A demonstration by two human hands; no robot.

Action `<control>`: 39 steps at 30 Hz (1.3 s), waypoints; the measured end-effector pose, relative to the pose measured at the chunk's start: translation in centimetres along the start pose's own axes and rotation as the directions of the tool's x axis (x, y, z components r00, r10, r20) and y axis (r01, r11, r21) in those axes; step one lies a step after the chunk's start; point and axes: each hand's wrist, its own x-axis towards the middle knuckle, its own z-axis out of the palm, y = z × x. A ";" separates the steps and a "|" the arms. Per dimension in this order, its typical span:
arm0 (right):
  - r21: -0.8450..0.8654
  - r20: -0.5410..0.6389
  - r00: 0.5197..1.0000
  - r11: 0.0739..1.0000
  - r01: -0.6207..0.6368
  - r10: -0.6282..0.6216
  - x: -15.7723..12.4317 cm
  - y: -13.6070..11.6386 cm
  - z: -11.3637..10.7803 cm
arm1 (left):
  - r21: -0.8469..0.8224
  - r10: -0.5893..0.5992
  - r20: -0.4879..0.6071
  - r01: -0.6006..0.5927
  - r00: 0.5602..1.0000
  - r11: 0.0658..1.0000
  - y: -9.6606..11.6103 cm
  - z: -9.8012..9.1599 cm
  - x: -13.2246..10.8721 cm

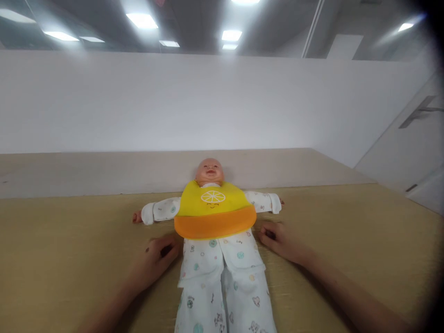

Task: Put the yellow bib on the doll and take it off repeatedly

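Observation:
A baby doll [210, 172] lies on its back in the middle of the head view, its arms spread to both sides. It wears a white printed top [203, 261] and white printed trousers [204, 305]. Over its chest lies a yellow bib [194, 201] with a white citrus slice and an orange pocket [215, 224]. Loosely curled, my left hand [156, 259] rests on the table close against the side of the top. My right hand [282, 240], curled too, rests on the other side, just below the doll's sleeve. I see nothing held in either hand.
The doll lies on a yellowish-brown table surface [86, 259]. Behind its head runs a paler strip [104, 171] along the white wall [156, 101]. A door with a handle [418, 111] is at the right, and glass above the wall shows ceiling lights.

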 end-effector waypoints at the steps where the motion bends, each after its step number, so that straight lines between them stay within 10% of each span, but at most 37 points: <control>1: 0.000 0.000 1.000 1.000 0.000 0.000 0.0 0.0 0.0 | -0.001 0.004 0.002 -0.004 1.000 1.000 0.0 0.0 0.0; 39: 0.007 -0.004 1.000 1.000 -0.003 0.003 0.0 -0.2 -0.1 | 0.022 0.020 -0.007 -0.020 1.000 1.000 -0.2 0.0 0.0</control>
